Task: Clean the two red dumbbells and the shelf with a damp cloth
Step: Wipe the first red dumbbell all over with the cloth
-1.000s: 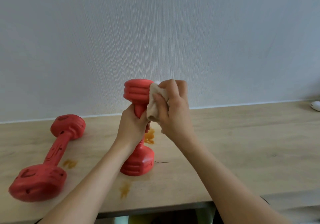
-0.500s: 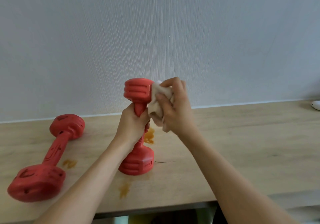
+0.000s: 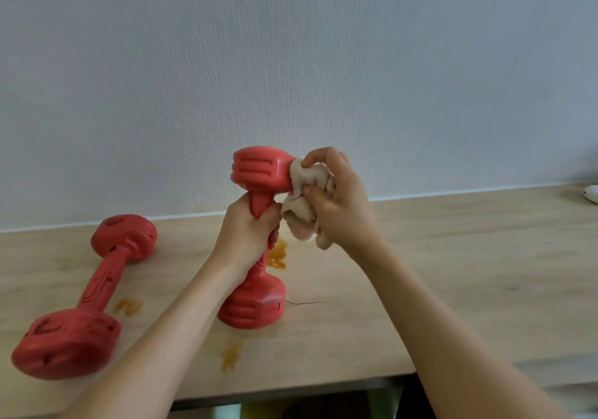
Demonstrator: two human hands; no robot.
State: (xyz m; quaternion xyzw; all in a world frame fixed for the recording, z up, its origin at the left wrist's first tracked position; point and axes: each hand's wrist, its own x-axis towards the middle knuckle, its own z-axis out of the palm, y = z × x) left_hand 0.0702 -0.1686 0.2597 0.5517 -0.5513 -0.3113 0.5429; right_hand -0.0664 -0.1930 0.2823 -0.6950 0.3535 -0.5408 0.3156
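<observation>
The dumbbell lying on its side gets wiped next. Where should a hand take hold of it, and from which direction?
Grip the lying dumbbell by its narrow handle, coming down from above. It lies flat on the shelf with wide heads at both ends; the handle between them looks raised off the wood, probably leaving room for fingers to curl under.

- You have two red dumbbells (image 3: 255, 234) (image 3: 87, 295).
- You have one beige cloth (image 3: 304, 205).
- You can count three orange stains (image 3: 278, 255) (image 3: 128, 307) (image 3: 231, 355) on the shelf (image 3: 453, 273).
- Two hands (image 3: 246, 234) (image 3: 343, 201) show.
</observation>
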